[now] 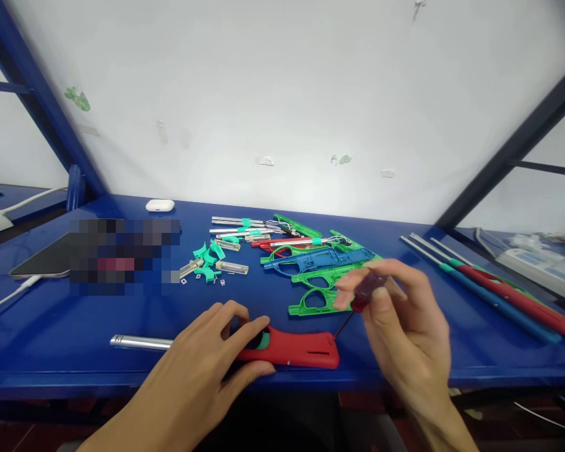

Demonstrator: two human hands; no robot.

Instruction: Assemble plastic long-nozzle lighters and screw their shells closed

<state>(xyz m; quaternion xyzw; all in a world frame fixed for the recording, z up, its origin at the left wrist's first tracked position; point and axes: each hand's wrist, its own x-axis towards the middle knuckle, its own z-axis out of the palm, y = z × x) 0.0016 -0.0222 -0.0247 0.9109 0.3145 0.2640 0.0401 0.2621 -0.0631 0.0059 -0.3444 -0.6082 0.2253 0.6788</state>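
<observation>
A red lighter-style handle (295,349) with a silver metal tube (139,342) sticking out to the left lies near the front edge of the blue table (51,326). My left hand (207,361) presses down on it, fingers curled over its left end. My right hand (395,314) pinches a small dark-red-handled screwdriver (363,292), its thin tip angled down at the red handle's right end.
Behind the hands lies a pile of green, blue and red plastic handle shells (320,263), metal tubes and small green parts (209,258). Long red, blue and green rods (489,285) lie at right. A phone (42,260) and white earbud case (160,205) sit at left.
</observation>
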